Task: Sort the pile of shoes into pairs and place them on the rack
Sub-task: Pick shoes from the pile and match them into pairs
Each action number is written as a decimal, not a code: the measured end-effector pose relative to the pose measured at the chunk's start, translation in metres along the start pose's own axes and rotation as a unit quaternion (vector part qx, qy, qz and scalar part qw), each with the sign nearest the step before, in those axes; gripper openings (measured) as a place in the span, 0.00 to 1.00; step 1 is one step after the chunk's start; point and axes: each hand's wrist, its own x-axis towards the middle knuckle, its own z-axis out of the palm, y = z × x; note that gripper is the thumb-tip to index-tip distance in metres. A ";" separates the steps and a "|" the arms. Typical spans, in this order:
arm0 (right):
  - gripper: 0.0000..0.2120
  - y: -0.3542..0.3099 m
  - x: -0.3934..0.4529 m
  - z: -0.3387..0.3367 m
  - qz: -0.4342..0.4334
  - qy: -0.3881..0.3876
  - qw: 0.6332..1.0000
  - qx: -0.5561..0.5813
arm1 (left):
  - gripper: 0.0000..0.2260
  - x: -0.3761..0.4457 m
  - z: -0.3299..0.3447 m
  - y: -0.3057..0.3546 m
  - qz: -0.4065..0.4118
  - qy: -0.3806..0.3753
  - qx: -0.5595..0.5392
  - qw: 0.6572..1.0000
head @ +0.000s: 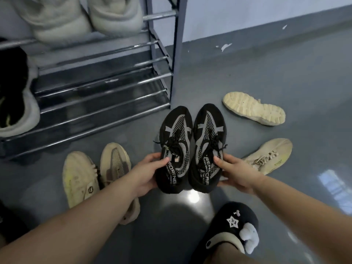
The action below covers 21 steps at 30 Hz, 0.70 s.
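Two hands hold two black sneakers [192, 149], four beige loose

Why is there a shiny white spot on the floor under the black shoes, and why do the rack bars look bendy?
In the head view, the spot is glare: light bouncing off the glossy floor just below the black shoes. In the same view, the wide-angle lens curves the rack bars near the picture's edge, and the pale shoes on the top shelf look soft and blurry.
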 end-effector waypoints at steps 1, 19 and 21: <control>0.17 -0.009 -0.006 0.002 -0.005 -0.007 1.000 -0.015 | 0.11 -0.007 0.001 0.006 0.011 -0.004 -0.010 1.000; 0.14 -0.139 -0.130 0.067 -0.043 -0.042 0.972 -0.229 | 0.22 -0.127 -0.009 0.077 0.158 -0.073 -0.067 0.982; 0.13 -0.141 -0.127 0.082 -0.041 -0.046 0.968 -0.245 | 0.17 -0.132 -0.020 0.078 0.161 -0.058 -0.078 0.982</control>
